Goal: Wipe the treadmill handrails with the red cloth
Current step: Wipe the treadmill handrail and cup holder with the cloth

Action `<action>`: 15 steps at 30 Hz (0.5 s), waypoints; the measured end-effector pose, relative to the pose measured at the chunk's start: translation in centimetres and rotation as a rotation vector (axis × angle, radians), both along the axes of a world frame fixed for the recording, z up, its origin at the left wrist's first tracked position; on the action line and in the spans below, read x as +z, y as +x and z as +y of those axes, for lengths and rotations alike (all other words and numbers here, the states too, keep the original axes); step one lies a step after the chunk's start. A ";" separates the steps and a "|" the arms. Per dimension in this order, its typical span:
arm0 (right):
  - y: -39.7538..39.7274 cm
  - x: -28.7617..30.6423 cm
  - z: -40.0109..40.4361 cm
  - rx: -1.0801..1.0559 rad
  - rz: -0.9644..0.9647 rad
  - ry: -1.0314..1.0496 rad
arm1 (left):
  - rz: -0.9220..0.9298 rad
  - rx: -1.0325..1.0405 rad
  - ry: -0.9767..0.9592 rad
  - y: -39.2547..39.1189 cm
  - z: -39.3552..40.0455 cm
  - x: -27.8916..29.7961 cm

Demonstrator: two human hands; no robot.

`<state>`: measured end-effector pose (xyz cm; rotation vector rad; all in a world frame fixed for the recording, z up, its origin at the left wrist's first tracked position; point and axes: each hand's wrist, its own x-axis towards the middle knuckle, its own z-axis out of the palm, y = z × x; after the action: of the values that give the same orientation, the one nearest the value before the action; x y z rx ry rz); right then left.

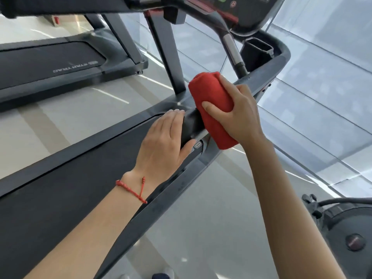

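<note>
The red cloth is folded over the treadmill's right handrail, near the rail's free end. My right hand grips the cloth around the rail, thumb on the near side. My left hand grips the dark end of the same handrail just left of the cloth, fingers curled over the top. A red string bracelet sits on my left wrist. Small buttons show on the rail between my hands.
The treadmill belt runs below my left arm. Its console and a silver grip bar rise ahead. A second treadmill stands to the left. Another machine sits at the lower right. A glass wall is on the right.
</note>
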<state>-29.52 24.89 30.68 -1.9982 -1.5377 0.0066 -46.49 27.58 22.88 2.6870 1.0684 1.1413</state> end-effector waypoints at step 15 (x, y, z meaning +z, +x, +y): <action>-1.7 -1.7 0.1 -0.047 -0.147 0.055 | -0.042 0.106 0.192 1.3 0.2 -0.4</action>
<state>-31.19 25.03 29.00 -2.0284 -1.5631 -0.2036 -45.18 27.73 22.50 2.7625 1.1644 1.3789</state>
